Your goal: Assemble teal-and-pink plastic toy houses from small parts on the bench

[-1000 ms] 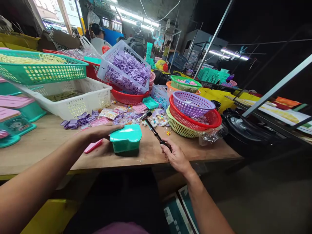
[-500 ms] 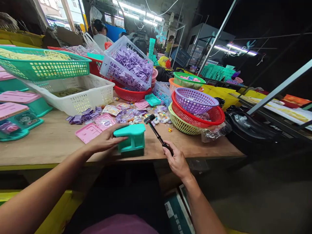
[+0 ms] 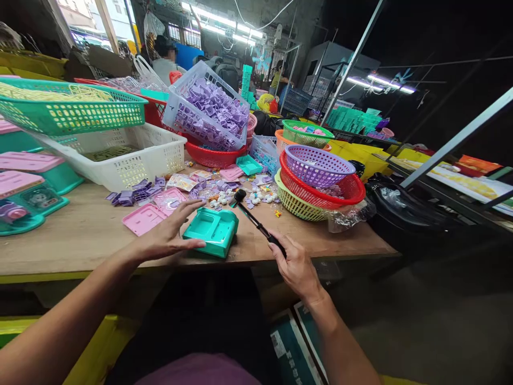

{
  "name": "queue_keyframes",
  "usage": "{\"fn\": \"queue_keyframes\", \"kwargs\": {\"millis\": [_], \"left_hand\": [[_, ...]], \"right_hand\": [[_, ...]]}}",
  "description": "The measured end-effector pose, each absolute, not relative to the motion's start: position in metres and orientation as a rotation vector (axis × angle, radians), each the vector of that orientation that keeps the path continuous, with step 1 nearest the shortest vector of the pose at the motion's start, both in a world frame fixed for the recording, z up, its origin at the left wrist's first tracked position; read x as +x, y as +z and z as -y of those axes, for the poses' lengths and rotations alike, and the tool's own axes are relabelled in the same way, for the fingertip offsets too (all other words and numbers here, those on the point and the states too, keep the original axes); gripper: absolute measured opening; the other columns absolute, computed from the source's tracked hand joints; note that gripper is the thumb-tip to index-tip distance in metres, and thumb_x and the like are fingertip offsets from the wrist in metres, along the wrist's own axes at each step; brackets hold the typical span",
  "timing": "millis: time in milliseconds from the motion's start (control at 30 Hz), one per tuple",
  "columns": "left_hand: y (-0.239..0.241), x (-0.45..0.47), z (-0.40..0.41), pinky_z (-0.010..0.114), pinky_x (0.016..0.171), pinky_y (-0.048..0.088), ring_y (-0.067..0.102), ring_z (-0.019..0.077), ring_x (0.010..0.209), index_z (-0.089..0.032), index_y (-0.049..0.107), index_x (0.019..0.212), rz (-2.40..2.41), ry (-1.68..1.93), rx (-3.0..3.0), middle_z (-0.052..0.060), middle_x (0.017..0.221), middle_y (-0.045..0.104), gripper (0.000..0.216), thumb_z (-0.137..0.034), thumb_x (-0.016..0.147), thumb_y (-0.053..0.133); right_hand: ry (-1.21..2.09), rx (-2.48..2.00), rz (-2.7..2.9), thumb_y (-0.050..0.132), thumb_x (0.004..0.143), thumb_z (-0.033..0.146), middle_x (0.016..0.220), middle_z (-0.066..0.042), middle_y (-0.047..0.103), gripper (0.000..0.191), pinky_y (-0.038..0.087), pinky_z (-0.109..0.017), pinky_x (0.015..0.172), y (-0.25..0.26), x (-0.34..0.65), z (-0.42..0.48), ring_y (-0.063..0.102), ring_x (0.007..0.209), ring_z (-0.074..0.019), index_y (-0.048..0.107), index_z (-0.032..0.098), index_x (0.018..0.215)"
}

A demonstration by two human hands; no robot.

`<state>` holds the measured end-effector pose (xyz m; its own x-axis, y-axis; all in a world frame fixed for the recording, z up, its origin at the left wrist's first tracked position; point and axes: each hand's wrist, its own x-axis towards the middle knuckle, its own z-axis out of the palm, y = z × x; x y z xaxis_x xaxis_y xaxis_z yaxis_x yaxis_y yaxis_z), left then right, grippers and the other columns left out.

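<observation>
A teal plastic box (image 3: pixel 211 231) lies tipped on the wooden table (image 3: pixel 80 235), its hollow side facing up. My left hand (image 3: pixel 170 235) is beside it on the left, fingers spread, thumb touching its near edge. My right hand (image 3: pixel 294 264) grips the black handle of a small hammer (image 3: pixel 251 216), whose head hovers just behind the box. A pink plastic plate (image 3: pixel 143 218) lies flat left of my left hand.
Purple clips, pink plates and white beads litter the table behind the box. Stacked round baskets (image 3: pixel 316 184) stand on the right. White (image 3: pixel 120 158) and green (image 3: pixel 68 112) crates sit at left, a crate of purple parts (image 3: pixel 208 115) behind. People work in the background.
The teal box has been turned from upright to lying with its hollow side up. My left hand has let go and spread open. The hammer has barely moved.
</observation>
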<state>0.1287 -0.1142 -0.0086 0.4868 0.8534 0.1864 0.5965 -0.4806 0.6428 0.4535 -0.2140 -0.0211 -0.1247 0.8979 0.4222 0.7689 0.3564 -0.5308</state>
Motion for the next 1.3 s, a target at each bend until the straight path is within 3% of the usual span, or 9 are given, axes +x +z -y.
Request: {"fn": "queue_keyframes", "kwargs": {"millis": [100,267,600,733,900,967,1100,1300], "left_hand": [[-0.016,0.129,0.12,0.049,0.113,0.039,0.037,0.0363,0.14,-0.03,0.024,0.153,-1.158,0.619,2.263,0.011,0.158,0.031,0.095,-0.066,0.076,0.066],[-0.017,0.133,0.116,0.046,0.11,0.043,0.045,0.0345,0.134,-0.029,0.028,0.15,-1.14,0.621,2.249,0.011,0.152,0.039,0.089,-0.065,0.078,0.065],[-0.015,0.134,0.115,0.047,0.107,0.045,0.048,0.0358,0.13,-0.026,0.03,0.148,-1.138,0.6,2.221,0.013,0.151,0.04,0.089,-0.064,0.076,0.067],[-0.014,0.138,0.116,0.047,0.105,0.048,0.05,0.0359,0.13,-0.026,0.031,0.147,-1.166,0.627,2.202,0.013,0.152,0.039,0.089,-0.065,0.075,0.068],[-0.018,0.144,0.118,0.046,0.102,0.05,0.055,0.0339,0.125,-0.025,0.037,0.144,-1.155,0.698,2.202,0.014,0.145,0.047,0.086,-0.063,0.075,0.07],[-0.025,0.147,0.119,0.047,0.102,0.051,0.053,0.0354,0.127,-0.024,0.032,0.147,-1.158,0.734,2.159,0.015,0.147,0.046,0.094,-0.064,0.072,0.072],[-0.042,0.151,0.121,0.054,0.114,0.037,0.036,0.0408,0.141,-0.021,0.005,0.156,-1.218,0.796,2.106,0.018,0.156,0.032,0.123,-0.063,0.065,0.077],[-0.049,0.159,0.125,0.044,0.104,0.048,0.058,0.0323,0.122,-0.018,0.041,0.138,-1.194,0.857,2.024,0.014,0.136,0.057,0.075,-0.051,0.076,0.067]], "right_hand": [[0.06,-1.474,1.997,0.041,0.102,0.034,0.114,-0.008,0.068,0.041,0.052,-0.031,0.089,-0.002,0.455,0.217,0.067,0.097,-0.0216,0.051,0.027,0.141],[-0.127,-1.644,2.239,0.043,0.101,0.034,0.1,-0.006,0.069,0.043,0.052,-0.027,0.072,0.021,0.459,0.221,0.068,0.079,-0.02,0.049,0.033,0.144],[-0.064,-1.626,2.077,0.04,0.102,0.031,0.111,-0.008,0.068,0.044,0.054,-0.029,0.081,0.01,0.456,0.227,0.068,0.092,-0.0217,0.048,0.03,0.145],[-0.04,-1.673,2.132,0.043,0.101,0.03,0.107,-0.007,0.069,0.044,0.054,-0.029,0.08,0.009,0.456,0.227,0.069,0.087,-0.0213,0.049,0.031,0.144],[-0.007,-1.615,2.073,0.04,0.102,0.031,0.112,-0.007,0.069,0.043,0.053,-0.031,0.087,0.0,0.462,0.225,0.068,0.098,-0.0229,0.048,0.03,0.144],[-0.023,-1.642,2.102,0.042,0.101,0.031,0.111,-0.007,0.07,0.042,0.053,-0.032,0.086,-0.001,0.463,0.223,0.068,0.097,-0.0237,0.05,0.03,0.143],[-0.09,-1.597,2.061,0.04,0.102,0.034,0.107,-0.008,0.07,0.043,0.053,-0.032,0.084,0.006,0.448,0.216,0.069,0.093,-0.0237,0.048,0.031,0.144],[-0.116,-1.615,2.273,0.04,0.102,0.036,0.108,-0.007,0.07,0.043,0.053,-0.029,0.075,0.012,0.404,0.197,0.069,0.083,-0.0214,0.048,0.032,0.145]]}}
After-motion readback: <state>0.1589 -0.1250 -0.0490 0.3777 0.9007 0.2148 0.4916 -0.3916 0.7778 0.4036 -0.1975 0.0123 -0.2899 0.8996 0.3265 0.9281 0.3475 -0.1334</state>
